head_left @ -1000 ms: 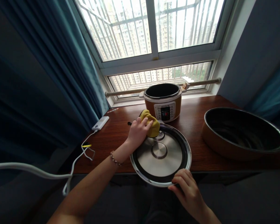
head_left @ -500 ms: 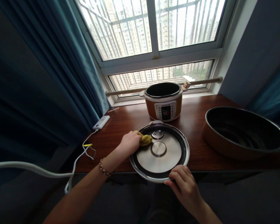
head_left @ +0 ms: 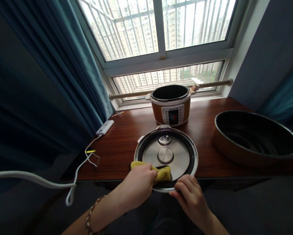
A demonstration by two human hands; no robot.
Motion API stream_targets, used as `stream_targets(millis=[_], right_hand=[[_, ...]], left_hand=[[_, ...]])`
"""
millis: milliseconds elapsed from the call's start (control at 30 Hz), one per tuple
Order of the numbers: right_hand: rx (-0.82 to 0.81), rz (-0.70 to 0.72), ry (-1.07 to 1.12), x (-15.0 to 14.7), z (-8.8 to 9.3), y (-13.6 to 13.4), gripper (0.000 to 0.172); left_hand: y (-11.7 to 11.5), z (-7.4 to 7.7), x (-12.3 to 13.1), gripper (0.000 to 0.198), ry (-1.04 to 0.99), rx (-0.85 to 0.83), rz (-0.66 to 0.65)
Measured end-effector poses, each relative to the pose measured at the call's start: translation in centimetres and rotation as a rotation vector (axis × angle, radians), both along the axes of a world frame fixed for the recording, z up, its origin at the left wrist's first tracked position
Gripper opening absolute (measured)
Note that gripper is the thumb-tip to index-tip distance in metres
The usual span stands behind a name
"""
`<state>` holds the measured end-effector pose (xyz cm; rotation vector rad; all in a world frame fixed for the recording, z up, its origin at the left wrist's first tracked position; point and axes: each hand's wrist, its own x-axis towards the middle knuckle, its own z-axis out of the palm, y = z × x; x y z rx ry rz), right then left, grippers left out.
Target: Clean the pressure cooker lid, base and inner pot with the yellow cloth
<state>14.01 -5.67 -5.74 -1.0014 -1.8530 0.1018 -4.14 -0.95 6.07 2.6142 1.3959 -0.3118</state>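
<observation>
A round metal pressure cooker lid (head_left: 180,153) lies with its inner side up at the table's front edge, its near rim sticking out past the edge. My left hand (head_left: 140,182) is closed on a yellow cloth (head_left: 164,173), which presses on the lid's near left part, over the dark sealing ring. My right hand (head_left: 191,195) grips the lid's near right rim, fingers on top and thumb below. Just behind the lid stands the orange and white cooker body (head_left: 158,109), open at the top, with its control panel facing me.
A large brown inner pot (head_left: 224,147) with a dark inside stands on the right of the wooden table (head_left: 126,130). At the left edge lie a white power bank (head_left: 104,127) and a white cable (head_left: 79,168). A window with a rail (head_left: 214,84) is behind.
My left hand has moved the yellow cloth from the lid's upper left toward me, to its near left side. My right hand stays on the rim.
</observation>
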Motion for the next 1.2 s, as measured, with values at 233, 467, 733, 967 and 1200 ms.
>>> stream_targets(millis=[233,467,733,967,1200], right_hand=[[0.069,-0.079,-0.011,0.2,-0.1,0.1,0.009],[0.022,-0.013,0.003,0.2,0.5,0.3,0.007],[0.032,0.028,0.016,0.1,0.8,0.0,0.016],[0.032,0.03,0.001,0.5,2.4,0.0,0.033],[-0.029,-0.036,0.038,0.0,2.0,0.0,0.046]], left_hand=[[-1.9,0.0,2.9,0.022,-0.318,-0.166,-0.12],[-1.8,-0.3,0.4,0.024,-0.272,-0.083,-0.102],[0.3,-0.6,-4.1,0.038,-0.171,0.079,0.075],[-0.5,-2.2,-3.6,0.039,-0.285,0.318,0.121],[-3.4,-4.1,-1.5,0.038,-0.536,0.348,0.054]])
